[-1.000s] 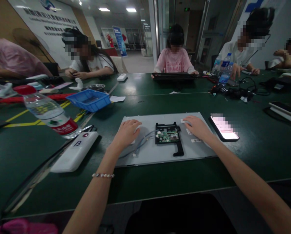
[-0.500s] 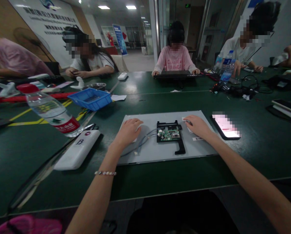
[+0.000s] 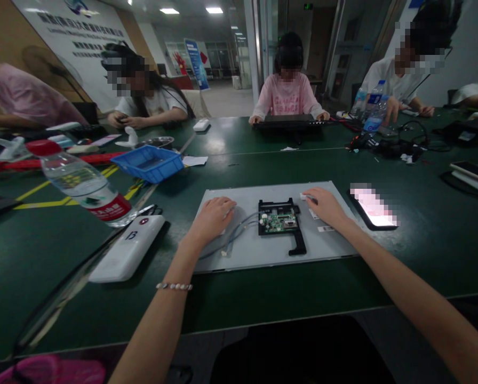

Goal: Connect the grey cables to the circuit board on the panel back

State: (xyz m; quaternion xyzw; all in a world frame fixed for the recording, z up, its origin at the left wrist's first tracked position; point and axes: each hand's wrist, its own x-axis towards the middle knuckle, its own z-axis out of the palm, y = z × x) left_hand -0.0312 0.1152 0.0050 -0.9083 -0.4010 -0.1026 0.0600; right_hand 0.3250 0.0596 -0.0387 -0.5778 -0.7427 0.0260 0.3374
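Note:
A flat grey panel [image 3: 247, 250] lies on the table in front of me. At its middle sits a green circuit board [image 3: 279, 221] in a black plastic frame [image 3: 298, 245], which has an arm extending toward me. Thin grey-blue cables [image 3: 237, 234] run left from the board, with a small white connector [image 3: 224, 253] beside them. My left hand [image 3: 215, 217] rests palm down on the panel's left part, fingers extended and gripping nothing visible. Over the panel's right part, my right hand [image 3: 323, 207] lies with loosely bent fingers, its fingertips by a white label [image 3: 303, 196].
A lit phone [image 3: 373, 208] lies right of the panel. On the left are a white power bank [image 3: 129, 248], a tilted water bottle [image 3: 89, 186] and a blue tray [image 3: 149, 162]. Other people sit around the table; one across holds a black panel [image 3: 289, 122].
Both hands stay almost in place on the panel. The view has shifted very slightly; the board, cables and panel look the same.

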